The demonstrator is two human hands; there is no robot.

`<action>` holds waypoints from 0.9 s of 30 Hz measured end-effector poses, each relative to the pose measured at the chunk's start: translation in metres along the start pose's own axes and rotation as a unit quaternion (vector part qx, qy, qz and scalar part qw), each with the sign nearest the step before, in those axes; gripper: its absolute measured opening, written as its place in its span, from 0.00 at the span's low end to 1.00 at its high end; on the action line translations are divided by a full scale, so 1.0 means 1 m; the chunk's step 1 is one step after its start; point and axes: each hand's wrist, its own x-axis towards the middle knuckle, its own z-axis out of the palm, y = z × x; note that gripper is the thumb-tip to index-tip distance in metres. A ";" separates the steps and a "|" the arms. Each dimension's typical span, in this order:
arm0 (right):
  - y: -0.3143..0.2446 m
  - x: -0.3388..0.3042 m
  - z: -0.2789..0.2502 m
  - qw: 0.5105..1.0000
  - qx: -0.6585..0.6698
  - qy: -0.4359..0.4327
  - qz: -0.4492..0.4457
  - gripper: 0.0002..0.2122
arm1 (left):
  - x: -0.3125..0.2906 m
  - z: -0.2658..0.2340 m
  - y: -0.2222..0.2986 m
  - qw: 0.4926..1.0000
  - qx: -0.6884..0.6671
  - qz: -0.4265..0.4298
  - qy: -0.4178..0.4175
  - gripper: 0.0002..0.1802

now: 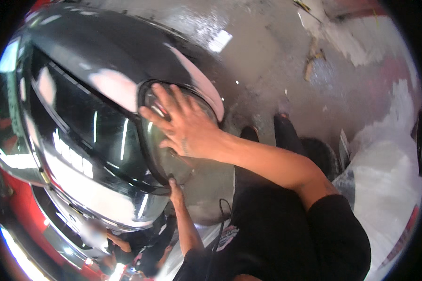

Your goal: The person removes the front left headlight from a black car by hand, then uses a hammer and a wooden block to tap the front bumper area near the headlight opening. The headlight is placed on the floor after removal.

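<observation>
Where the picture bends at its left rim, a glossy red car body [18, 206] shows beneath a shiny chrome front grille [94, 187] with dark slats, which throws back bright reflections. Above it lies the dark polished bonnet [103, 42], marked with pale patches. Just right of the grille sits the oval clear-lensed headlamp [166, 154], framed by a black rim. The left hand [176, 192] comes up from below, and its fingertips touch the lower edge of the headlamp; most of its fingers are hidden, so I cannot tell how they are curled. The right hand [185, 126] lies flat on the upper part of the lens, fingers spread and loose, grasping nothing. Its bare forearm runs down to the right into a black sleeve [333, 234]. Further right, the wet grey concrete floor [276, 61] stretches away, and a crumpled white plastic sheet [389, 178] lies near the right rim.
</observation>
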 end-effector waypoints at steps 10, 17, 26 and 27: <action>-0.007 0.001 0.020 0.995 0.033 0.092 0.019 0.42 | -0.006 0.003 0.021 0.997 0.053 -0.052 -0.017 0.53; 0.006 0.002 0.030 0.988 0.084 0.132 -0.012 0.45 | -0.006 0.005 0.012 0.998 0.053 0.026 0.036 0.47; 0.008 -0.006 0.040 0.979 0.112 0.170 0.002 0.46 | 0.005 -0.002 0.002 0.999 -0.018 -0.002 -0.036 0.47; 0.007 -0.008 0.038 0.978 0.116 0.172 0.004 0.46 | 0.002 -0.003 0.003 0.999 0.027 -0.026 -0.015 0.48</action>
